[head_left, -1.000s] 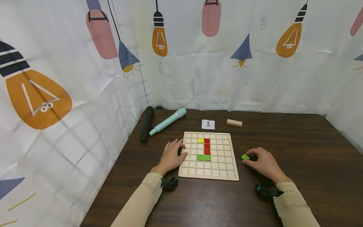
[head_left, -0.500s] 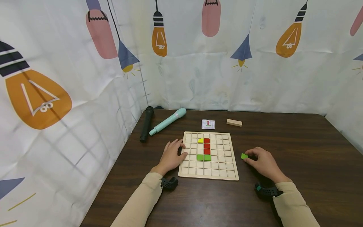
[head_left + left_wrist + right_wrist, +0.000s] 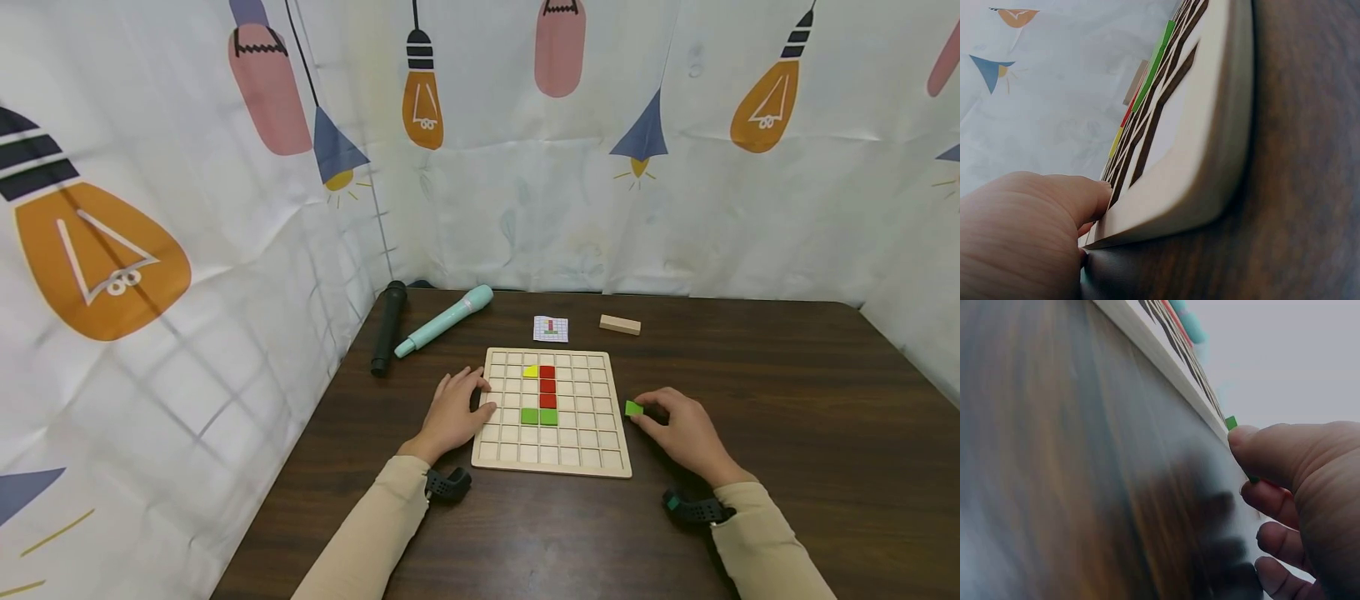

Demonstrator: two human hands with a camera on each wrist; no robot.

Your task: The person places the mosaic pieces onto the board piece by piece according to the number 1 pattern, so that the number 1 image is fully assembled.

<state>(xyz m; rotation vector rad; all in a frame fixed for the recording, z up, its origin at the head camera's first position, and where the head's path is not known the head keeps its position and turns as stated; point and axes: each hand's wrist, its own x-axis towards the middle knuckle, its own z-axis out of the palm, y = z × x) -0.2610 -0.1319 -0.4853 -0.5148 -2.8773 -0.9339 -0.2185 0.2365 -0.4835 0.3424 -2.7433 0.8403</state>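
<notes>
A square wooden grid board (image 3: 588, 457) lies on the table. My left hand (image 3: 450, 414) holds its left edge, thumb on top of the rim and fingers at the side, as the left wrist view also shows. Between thumb and fingertips my right hand (image 3: 687, 432) pinches a green tile (image 3: 633, 408), just right of the board and raised off the table. Its green corner (image 3: 1230, 422) shows past the thumb in the right wrist view. On the board sit a column of red tiles (image 3: 547, 387), a yellow piece (image 3: 531, 372) with a cut corner, and two green tiles (image 3: 538, 417) side by side.
Behind the board lie a small printed pattern card (image 3: 551, 330) and a wooden block (image 3: 620, 324). A black microphone (image 3: 387, 329) and a mint-green microphone (image 3: 444, 322) lie at the back left of the dark wooden table (image 3: 570, 542). A patterned curtain (image 3: 510, 192) hangs behind.
My right hand turns the green tile in its fingertips, then moves slightly left with it towards the board. The left hand and the board stay still.
</notes>
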